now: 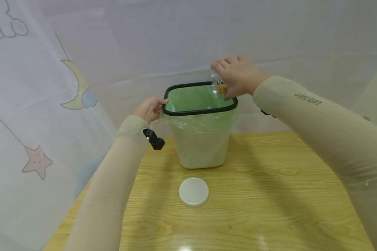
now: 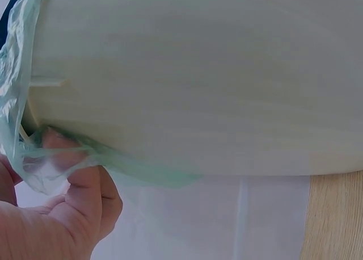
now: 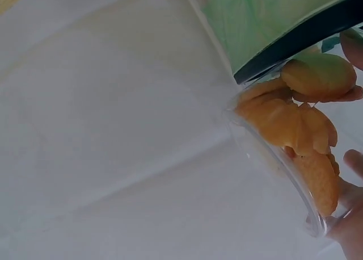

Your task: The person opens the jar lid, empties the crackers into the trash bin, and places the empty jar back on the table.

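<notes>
A pale bin (image 1: pixel 201 146) with a black rim (image 1: pixel 194 112) and a green liner bag (image 1: pixel 188 99) stands on the table. My left hand (image 1: pixel 149 108) grips the rim's left side; in the left wrist view its fingers (image 2: pixel 85 197) curl under the rim with the liner's edge over them. Above the bin's right side, my right hand (image 1: pixel 237 76) holds a clear container (image 1: pixel 216 83) tipped on its side. Orange-brown food pieces (image 3: pixel 289 124) lie inside the container, beside the black rim in the right wrist view.
A round white lid (image 1: pixel 193 192) lies flat on the wooden table (image 1: pixel 254 209) in front of the bin. Behind hangs a pale sheet (image 1: pixel 138 42) with a moon, a cloud and a star printed on it.
</notes>
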The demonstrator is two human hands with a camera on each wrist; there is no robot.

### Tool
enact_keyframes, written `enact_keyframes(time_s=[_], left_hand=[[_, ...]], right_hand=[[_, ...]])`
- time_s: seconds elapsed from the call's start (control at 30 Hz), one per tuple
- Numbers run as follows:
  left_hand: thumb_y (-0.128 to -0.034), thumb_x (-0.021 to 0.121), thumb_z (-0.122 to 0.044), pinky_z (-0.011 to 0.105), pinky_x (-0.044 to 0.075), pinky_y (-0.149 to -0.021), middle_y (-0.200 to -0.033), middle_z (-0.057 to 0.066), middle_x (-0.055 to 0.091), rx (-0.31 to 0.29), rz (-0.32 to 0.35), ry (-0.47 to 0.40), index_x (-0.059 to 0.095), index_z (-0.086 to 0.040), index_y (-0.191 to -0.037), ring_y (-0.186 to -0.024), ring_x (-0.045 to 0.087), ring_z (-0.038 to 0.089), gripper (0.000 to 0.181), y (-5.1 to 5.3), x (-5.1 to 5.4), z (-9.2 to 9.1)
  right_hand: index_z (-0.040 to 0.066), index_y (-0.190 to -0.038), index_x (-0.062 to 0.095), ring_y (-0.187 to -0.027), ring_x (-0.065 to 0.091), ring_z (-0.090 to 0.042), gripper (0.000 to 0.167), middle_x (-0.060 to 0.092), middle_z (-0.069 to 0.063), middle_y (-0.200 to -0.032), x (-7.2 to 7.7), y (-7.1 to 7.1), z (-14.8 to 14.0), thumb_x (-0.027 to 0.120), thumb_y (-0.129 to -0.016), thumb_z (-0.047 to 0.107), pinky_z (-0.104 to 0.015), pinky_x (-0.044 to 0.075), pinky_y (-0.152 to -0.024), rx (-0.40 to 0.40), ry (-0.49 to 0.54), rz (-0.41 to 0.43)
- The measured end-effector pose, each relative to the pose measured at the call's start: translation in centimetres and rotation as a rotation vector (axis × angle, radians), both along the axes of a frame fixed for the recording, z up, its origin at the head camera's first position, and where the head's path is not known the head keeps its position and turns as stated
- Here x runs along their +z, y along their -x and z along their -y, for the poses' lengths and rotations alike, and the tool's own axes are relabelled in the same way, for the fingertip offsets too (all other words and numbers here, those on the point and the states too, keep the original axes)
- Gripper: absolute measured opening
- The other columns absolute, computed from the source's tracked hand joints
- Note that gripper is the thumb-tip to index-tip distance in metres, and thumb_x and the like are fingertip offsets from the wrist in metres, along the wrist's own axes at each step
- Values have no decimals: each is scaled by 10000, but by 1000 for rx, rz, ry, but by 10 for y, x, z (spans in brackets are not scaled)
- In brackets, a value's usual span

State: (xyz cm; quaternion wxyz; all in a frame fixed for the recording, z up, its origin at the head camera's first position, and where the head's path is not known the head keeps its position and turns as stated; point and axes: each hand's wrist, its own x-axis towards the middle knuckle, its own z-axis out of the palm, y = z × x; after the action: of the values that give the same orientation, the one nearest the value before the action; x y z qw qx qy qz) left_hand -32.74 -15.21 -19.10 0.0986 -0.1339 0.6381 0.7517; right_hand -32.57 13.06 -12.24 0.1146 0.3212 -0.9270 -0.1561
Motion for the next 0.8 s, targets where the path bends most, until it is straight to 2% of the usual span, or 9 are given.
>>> enact_keyframes(time_s=[0.1, 0.3, 0.4, 0.57, 0.8], left_hand=[[-999, 529, -92, 191, 224, -423, -1068, 0, 374, -3, -1, 5, 377, -149, -1484, -499, 324, 75, 511, -1, 0, 0], [-997, 532, -88, 188, 224, -421, -1020, 12, 378, 8, 2, 9, 363, -143, -1485, -496, 328, 73, 519, -1, -1, -2], [-992, 539, -80, 185, 232, -427, -1015, 14, 384, 16, 3, -1, 398, -132, -1458, -504, 337, 74, 489, 0, -1, -4], [-992, 543, -83, 184, 237, -424, -1016, 12, 389, 22, 15, -4, 413, -138, -1448, -503, 351, 73, 478, 1, -2, -6], [-991, 544, -88, 187, 212, -423, -983, 3, 384, 5, 5, -9, 403, -128, -1441, -476, 312, 72, 474, 1, 0, -8]], right_hand=[[-58, -1508, 168, -1357, 205, -491, 1035, 226, -267, -1527, -3, 1, 1, 790, -774, 323, -713, 148, -1038, 31, -20, -34], [-63, -1493, 220, -1319, 274, -484, 948, 302, -273, -1474, -12, 3, -2, 754, -806, 315, -708, 210, -1012, 125, -99, -177], [-68, -1480, 253, -1312, 290, -497, 907, 327, -278, -1453, -16, 5, -5, 742, -820, 315, -716, 226, -1006, 159, -105, -230], [-72, -1479, 252, -1317, 285, -514, 931, 320, -288, -1457, -20, 6, -10, 765, -802, 310, -733, 218, -1004, 170, -98, -252], [-67, -1475, 254, -1311, 284, -517, 956, 317, -288, -1453, -16, 4, -15, 792, -781, 310, -731, 235, -994, 176, -97, -298]])
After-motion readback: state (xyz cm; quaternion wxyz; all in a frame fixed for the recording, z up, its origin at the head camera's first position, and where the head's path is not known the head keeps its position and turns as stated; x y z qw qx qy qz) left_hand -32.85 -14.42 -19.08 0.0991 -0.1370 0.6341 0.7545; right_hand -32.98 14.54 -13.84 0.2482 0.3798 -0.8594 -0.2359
